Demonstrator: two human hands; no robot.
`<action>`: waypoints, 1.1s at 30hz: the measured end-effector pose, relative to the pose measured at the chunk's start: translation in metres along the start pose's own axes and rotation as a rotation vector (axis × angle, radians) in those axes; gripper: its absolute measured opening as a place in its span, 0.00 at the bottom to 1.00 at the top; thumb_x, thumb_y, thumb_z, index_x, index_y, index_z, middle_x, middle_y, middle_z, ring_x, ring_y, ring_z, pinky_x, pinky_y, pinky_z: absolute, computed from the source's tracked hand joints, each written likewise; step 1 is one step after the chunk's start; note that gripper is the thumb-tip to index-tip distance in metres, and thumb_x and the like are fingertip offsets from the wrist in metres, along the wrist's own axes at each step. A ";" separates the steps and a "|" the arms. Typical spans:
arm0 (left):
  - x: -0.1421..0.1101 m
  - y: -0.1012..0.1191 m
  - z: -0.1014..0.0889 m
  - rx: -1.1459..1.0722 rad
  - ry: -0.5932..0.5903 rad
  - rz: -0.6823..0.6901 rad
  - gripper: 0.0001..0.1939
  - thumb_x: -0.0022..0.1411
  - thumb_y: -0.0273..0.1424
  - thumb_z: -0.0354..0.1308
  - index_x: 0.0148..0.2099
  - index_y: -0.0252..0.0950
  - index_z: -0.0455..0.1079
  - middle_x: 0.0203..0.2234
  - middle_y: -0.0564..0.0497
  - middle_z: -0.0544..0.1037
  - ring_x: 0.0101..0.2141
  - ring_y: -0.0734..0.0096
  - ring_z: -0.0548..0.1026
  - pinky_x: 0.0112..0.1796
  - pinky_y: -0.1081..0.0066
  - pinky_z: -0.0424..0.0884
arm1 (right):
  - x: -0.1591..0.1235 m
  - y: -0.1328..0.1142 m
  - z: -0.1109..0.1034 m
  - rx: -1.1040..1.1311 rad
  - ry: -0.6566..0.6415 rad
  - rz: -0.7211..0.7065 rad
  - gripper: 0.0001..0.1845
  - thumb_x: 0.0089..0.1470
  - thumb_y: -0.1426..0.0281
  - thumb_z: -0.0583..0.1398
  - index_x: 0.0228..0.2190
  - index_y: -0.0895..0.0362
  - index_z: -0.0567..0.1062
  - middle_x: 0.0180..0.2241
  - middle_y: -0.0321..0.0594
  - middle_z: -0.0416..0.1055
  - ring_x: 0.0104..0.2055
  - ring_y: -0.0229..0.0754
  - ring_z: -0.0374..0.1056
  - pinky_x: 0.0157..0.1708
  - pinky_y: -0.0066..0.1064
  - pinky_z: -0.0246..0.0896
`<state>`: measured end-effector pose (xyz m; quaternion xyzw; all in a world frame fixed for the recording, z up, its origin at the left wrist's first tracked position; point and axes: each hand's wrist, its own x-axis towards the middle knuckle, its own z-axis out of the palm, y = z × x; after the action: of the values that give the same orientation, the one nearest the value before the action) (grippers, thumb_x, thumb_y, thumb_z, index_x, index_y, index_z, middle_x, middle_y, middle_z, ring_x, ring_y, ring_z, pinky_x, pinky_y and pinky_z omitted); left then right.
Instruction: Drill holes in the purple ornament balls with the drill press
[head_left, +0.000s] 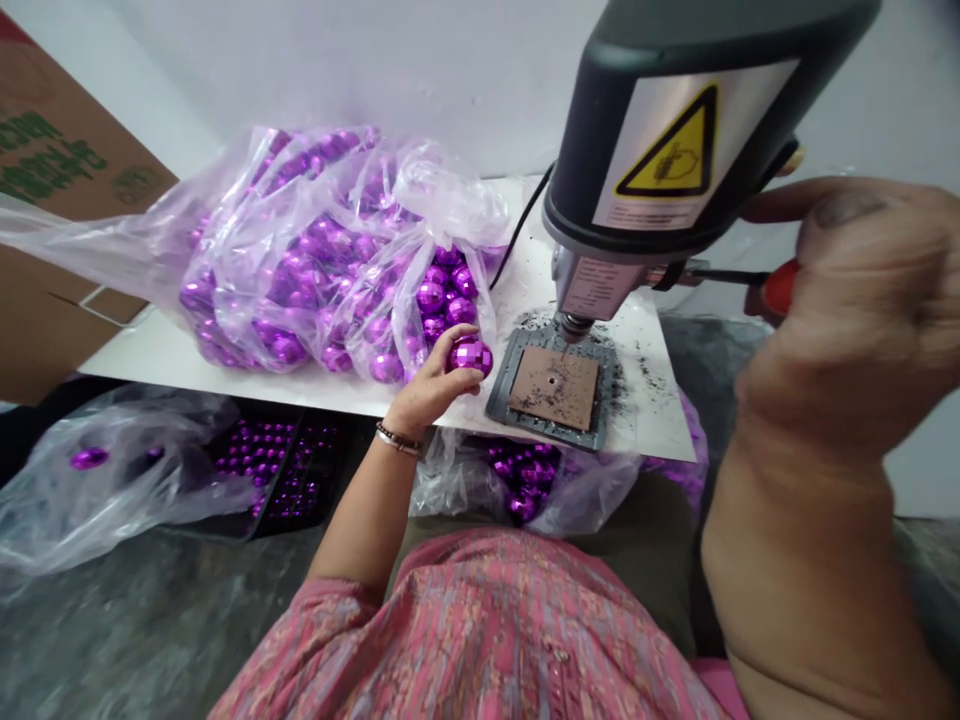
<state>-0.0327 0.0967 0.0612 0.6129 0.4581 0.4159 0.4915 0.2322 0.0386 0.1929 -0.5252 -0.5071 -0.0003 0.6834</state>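
Note:
My left hand (pixel 427 385) is shut on a shiny purple mirrored ball ornament (pixel 470 356), held just left of a small drill's chuck (pixel 574 325). The drill's black head (pixel 667 130) bears a yellow warning label. Below the chuck, a brown perforated plate (pixel 553 388) sits in a grey holder (pixel 510 395), with dark shavings around it. Close to the camera at right, my right hand (pixel 862 300) is curled around the red-knobbed lever (pixel 778 288) of the drill. The knob is partly hidden by my fingers.
A white board (pixel 645 400) carries the drill and a clear plastic bag (pixel 315 250) full of purple balls. Below it are a black tray (pixel 277 470) of purple balls and another bag (pixel 517 490). A cardboard box (pixel 67 170) stands at left, and a white wall behind.

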 end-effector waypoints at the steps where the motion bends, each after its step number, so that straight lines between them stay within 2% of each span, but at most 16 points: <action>1: -0.003 0.000 0.005 -0.062 -0.068 -0.042 0.38 0.55 0.37 0.69 0.67 0.44 0.64 0.40 0.52 0.77 0.34 0.70 0.76 0.35 0.69 0.76 | 0.001 -0.002 0.000 0.023 -0.002 0.001 0.23 0.65 0.67 0.51 0.37 0.60 0.85 0.32 0.37 0.75 0.38 0.22 0.69 0.40 0.19 0.59; 4: -0.007 -0.001 0.020 -0.199 -0.120 -0.151 0.42 0.52 0.39 0.72 0.67 0.44 0.62 0.42 0.52 0.78 0.34 0.71 0.75 0.32 0.72 0.73 | 0.003 -0.007 -0.001 0.024 -0.008 0.024 0.22 0.64 0.67 0.52 0.37 0.63 0.85 0.32 0.35 0.75 0.36 0.19 0.67 0.40 0.18 0.57; 7: -0.008 -0.004 0.036 -0.378 -0.115 -0.248 0.35 0.56 0.50 0.70 0.62 0.44 0.66 0.44 0.48 0.80 0.33 0.70 0.76 0.28 0.73 0.69 | 0.004 -0.012 -0.002 -0.002 -0.043 0.087 0.22 0.63 0.68 0.51 0.35 0.64 0.83 0.29 0.33 0.71 0.34 0.15 0.63 0.41 0.18 0.53; 10: -0.009 -0.008 0.049 -0.496 -0.107 -0.308 0.37 0.61 0.66 0.58 0.57 0.43 0.69 0.44 0.44 0.82 0.31 0.68 0.75 0.25 0.72 0.65 | 0.006 -0.013 0.000 0.024 -0.050 0.033 0.21 0.63 0.66 0.51 0.27 0.66 0.75 0.26 0.33 0.65 0.32 0.15 0.59 0.40 0.19 0.52; 12: -0.008 -0.010 0.054 -0.468 -0.088 -0.303 0.40 0.58 0.69 0.60 0.58 0.45 0.69 0.43 0.45 0.81 0.31 0.70 0.74 0.25 0.72 0.65 | 0.008 -0.011 0.002 0.039 -0.046 -0.015 0.21 0.64 0.66 0.50 0.24 0.66 0.67 0.26 0.34 0.64 0.31 0.16 0.59 0.39 0.20 0.51; 14: -0.007 -0.012 0.056 -0.394 -0.083 -0.275 0.42 0.52 0.61 0.71 0.62 0.46 0.66 0.41 0.49 0.79 0.31 0.73 0.73 0.27 0.73 0.66 | 0.010 -0.010 0.003 0.048 -0.047 -0.029 0.21 0.65 0.67 0.50 0.22 0.65 0.61 0.25 0.36 0.62 0.31 0.19 0.61 0.37 0.22 0.49; 16: -0.005 -0.012 0.056 -0.300 -0.102 -0.252 0.47 0.49 0.51 0.77 0.65 0.45 0.63 0.40 0.52 0.77 0.31 0.75 0.73 0.30 0.74 0.68 | 0.011 -0.010 0.003 0.047 -0.050 -0.034 0.21 0.66 0.69 0.50 0.21 0.63 0.57 0.23 0.37 0.57 0.31 0.21 0.61 0.36 0.23 0.47; 18: -0.001 -0.010 0.055 -0.188 -0.126 -0.244 0.47 0.49 0.46 0.77 0.67 0.43 0.63 0.41 0.52 0.77 0.31 0.75 0.73 0.32 0.73 0.70 | 0.011 -0.012 0.003 0.031 -0.064 -0.022 0.22 0.67 0.69 0.50 0.21 0.63 0.57 0.23 0.36 0.55 0.29 0.21 0.58 0.37 0.22 0.47; 22: 0.009 -0.006 0.059 -0.005 -0.190 -0.229 0.43 0.52 0.45 0.74 0.66 0.40 0.66 0.42 0.50 0.77 0.31 0.72 0.74 0.34 0.69 0.74 | 0.011 -0.018 0.002 0.002 -0.089 0.038 0.21 0.68 0.67 0.52 0.24 0.64 0.61 0.24 0.35 0.55 0.30 0.18 0.53 0.36 0.19 0.46; 26: 0.020 -0.005 0.065 0.175 -0.179 -0.132 0.36 0.53 0.41 0.74 0.63 0.39 0.71 0.45 0.49 0.78 0.37 0.66 0.76 0.39 0.67 0.77 | 0.012 -0.023 0.002 -0.008 -0.110 0.097 0.21 0.68 0.66 0.51 0.26 0.66 0.64 0.25 0.34 0.55 0.32 0.16 0.55 0.39 0.14 0.50; 28: 0.025 -0.004 0.067 0.253 -0.181 -0.089 0.34 0.53 0.38 0.74 0.61 0.37 0.73 0.44 0.49 0.80 0.40 0.64 0.77 0.42 0.67 0.77 | 0.012 -0.025 0.001 -0.080 -0.138 0.120 0.23 0.68 0.65 0.47 0.29 0.68 0.70 0.26 0.33 0.57 0.33 0.14 0.56 0.40 0.11 0.50; 31: 0.030 -0.003 0.068 0.277 -0.205 -0.092 0.34 0.53 0.35 0.74 0.62 0.36 0.74 0.43 0.49 0.81 0.38 0.66 0.77 0.41 0.67 0.77 | 0.014 -0.026 -0.001 -0.162 -0.155 0.116 0.26 0.68 0.66 0.45 0.35 0.69 0.77 0.28 0.33 0.61 0.36 0.13 0.58 0.42 0.09 0.50; 33: 0.032 -0.003 0.069 0.251 -0.213 -0.116 0.36 0.52 0.34 0.75 0.62 0.37 0.74 0.43 0.49 0.81 0.34 0.69 0.75 0.37 0.69 0.77 | 0.015 -0.026 -0.002 -0.158 -0.161 0.109 0.27 0.68 0.66 0.44 0.36 0.69 0.78 0.28 0.33 0.62 0.37 0.13 0.59 0.44 0.08 0.52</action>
<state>0.0408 0.1128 0.0480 0.6824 0.4866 0.2591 0.4800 0.2269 0.0337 0.2217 -0.6026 -0.5295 0.0388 0.5958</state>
